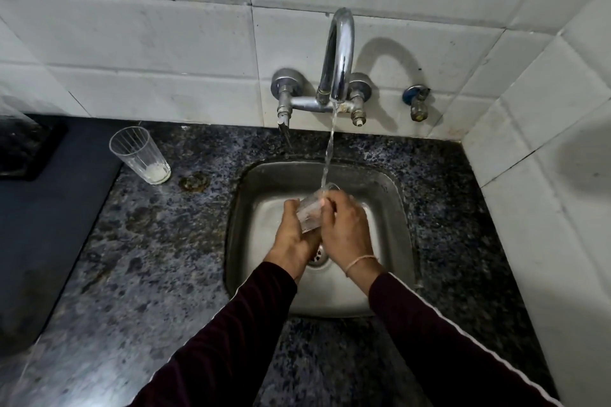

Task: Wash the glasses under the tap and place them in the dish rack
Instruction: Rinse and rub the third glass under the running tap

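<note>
Hands (319, 228) around glass (310, 213); another (140, 155) apparently milky.

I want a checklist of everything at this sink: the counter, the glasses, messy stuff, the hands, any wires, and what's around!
Surface: dark speckled counter around a steel sink; a rusty spot beside the spare glass.
Job's things: held glass over the sink, under the running tap; spare glass upright on the counter at left, white residue at its bottom. No dish rack seen.
Clutter: dark tray at far left.
Grippers: left hand and right hand both grip the held glass.
Cables: nothing seen.
Surroundings: white tiled wall, a small valve right of the tap.
</note>
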